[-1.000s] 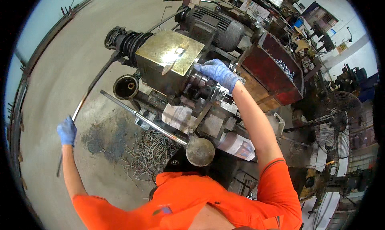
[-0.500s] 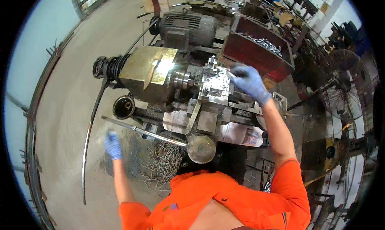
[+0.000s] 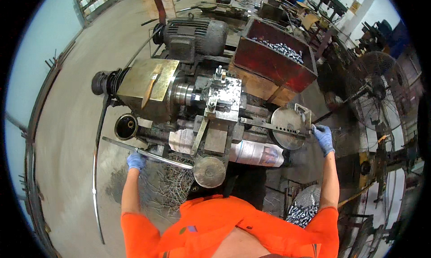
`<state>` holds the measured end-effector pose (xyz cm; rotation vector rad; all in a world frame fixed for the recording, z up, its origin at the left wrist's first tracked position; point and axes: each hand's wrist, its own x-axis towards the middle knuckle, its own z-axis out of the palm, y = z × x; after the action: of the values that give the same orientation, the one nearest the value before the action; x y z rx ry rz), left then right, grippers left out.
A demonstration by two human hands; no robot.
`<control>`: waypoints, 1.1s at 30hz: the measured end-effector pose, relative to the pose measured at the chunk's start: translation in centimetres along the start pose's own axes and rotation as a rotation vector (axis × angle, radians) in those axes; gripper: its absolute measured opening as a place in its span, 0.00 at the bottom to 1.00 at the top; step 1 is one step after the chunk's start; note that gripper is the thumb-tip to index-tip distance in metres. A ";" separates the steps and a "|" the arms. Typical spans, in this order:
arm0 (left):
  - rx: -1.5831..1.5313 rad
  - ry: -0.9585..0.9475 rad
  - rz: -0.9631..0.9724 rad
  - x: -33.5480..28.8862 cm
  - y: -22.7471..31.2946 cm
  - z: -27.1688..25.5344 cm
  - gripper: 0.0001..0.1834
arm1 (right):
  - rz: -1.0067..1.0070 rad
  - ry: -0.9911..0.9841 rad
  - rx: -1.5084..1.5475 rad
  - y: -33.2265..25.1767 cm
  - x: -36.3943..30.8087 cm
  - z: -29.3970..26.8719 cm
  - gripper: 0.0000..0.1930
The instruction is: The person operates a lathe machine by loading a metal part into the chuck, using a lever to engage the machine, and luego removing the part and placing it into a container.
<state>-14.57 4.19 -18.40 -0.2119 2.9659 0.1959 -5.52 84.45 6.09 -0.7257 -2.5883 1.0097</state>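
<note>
1. meeting the silver rod [image 3: 167, 158] from beneath, the left hand [image 3: 136, 161] is at 8 o'clock from the tool block [image 3: 230, 94]; whether its fingers wrap the rod, i cannot tell. the rod slants out from the round disc [image 3: 209, 172] at 6 o'clock, probably for leverage.
2. at 4 o'clock, the right hand [image 3: 323, 140] is at the outer end of the perforated bar [image 3: 260, 124]; its fingers look bent, but a grip cannot be confirmed. a place so far out likely eases turning.
3. a wooden-handled tool [image 3: 149, 91] lies on the brass-coloured cover [image 3: 134, 80] at 9 o'clock, perhaps for quick reach.
4. at 2 o'clock, a red bin [image 3: 265, 64] keeps small metal pieces [image 3: 283, 50] together.
</note>
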 end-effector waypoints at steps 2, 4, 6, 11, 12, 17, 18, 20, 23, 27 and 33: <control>-0.019 0.086 -0.075 -2.2 -1.0 0.0 0.17 | -0.098 0.038 -0.169 3.3 1.9 -1.6 0.20; -0.164 -0.069 -0.076 -3.5 0.1 -4.3 0.17 | -0.237 0.108 -0.649 5.9 2.5 -3.4 0.22; -0.213 0.102 -0.101 -4.9 0.1 -8.0 0.16 | -0.113 -0.083 -1.109 8.9 4.2 -5.0 0.33; -0.416 0.390 -0.066 -7.2 5.0 -18.3 0.16 | -0.011 -0.124 -1.063 12.0 5.9 -3.4 0.35; -0.432 0.452 -0.029 -7.3 6.9 -19.7 0.16 | -0.004 -0.122 -1.065 12.2 6.0 -3.3 0.34; -0.238 0.488 0.178 -4.7 11.2 -19.0 0.16 | -0.083 0.066 -1.026 14.1 3.2 -2.8 0.32; -0.154 0.383 0.129 -3.9 11.4 -17.8 0.17 | -0.073 0.074 -0.997 14.7 1.9 -3.0 0.31; 0.045 0.163 -0.013 -3.2 12.0 -16.4 0.20 | -0.047 0.095 -0.948 16.2 -1.9 -3.4 0.29; -0.160 0.286 -0.039 -3.0 12.0 -16.8 0.20 | 0.055 0.137 -0.833 16.5 -9.4 -4.2 0.22; -0.162 0.405 -0.059 -2.8 11.1 -16.0 0.18 | 0.433 0.068 -0.854 22.5 -19.1 -9.1 0.22; -0.186 0.376 -0.111 -3.0 12.0 -16.6 0.17 | 0.575 0.150 -0.823 28.7 -26.1 -10.4 0.19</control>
<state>-15.98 14.00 -0.22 -0.4851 3.2923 0.4662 30.84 94.24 -7.97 -1.7197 -2.6584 -0.0900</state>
